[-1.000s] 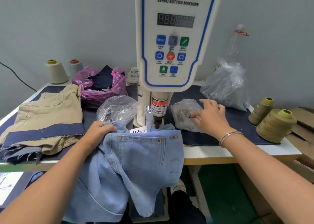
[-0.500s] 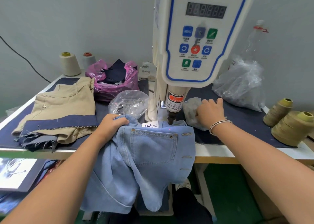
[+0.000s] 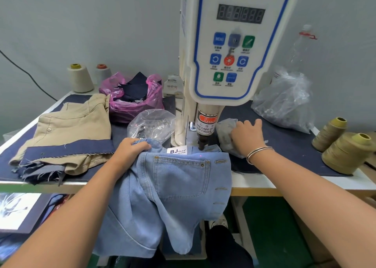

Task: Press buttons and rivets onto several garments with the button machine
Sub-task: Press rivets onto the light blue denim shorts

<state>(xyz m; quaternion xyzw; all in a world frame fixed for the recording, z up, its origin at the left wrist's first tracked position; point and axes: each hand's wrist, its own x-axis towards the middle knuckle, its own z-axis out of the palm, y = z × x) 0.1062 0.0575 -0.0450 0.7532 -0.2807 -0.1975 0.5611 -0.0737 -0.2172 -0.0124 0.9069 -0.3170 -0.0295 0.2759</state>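
A: The button machine (image 3: 227, 44) stands upright at the middle of your table (image 3: 284, 183), its punch tip just above the waistband of the light blue jeans (image 3: 177, 186), which drape over the front edge.

B: And your hands?

A: Your left hand (image 3: 130, 151) grips a bunched fold of the jeans left of the punch. Your right hand (image 3: 247, 137) rests on a small clear bag (image 3: 224, 133) right of the punch; whether its fingers pinch anything, I cannot tell. A red light dot (image 3: 201, 156) sits on the waistband.
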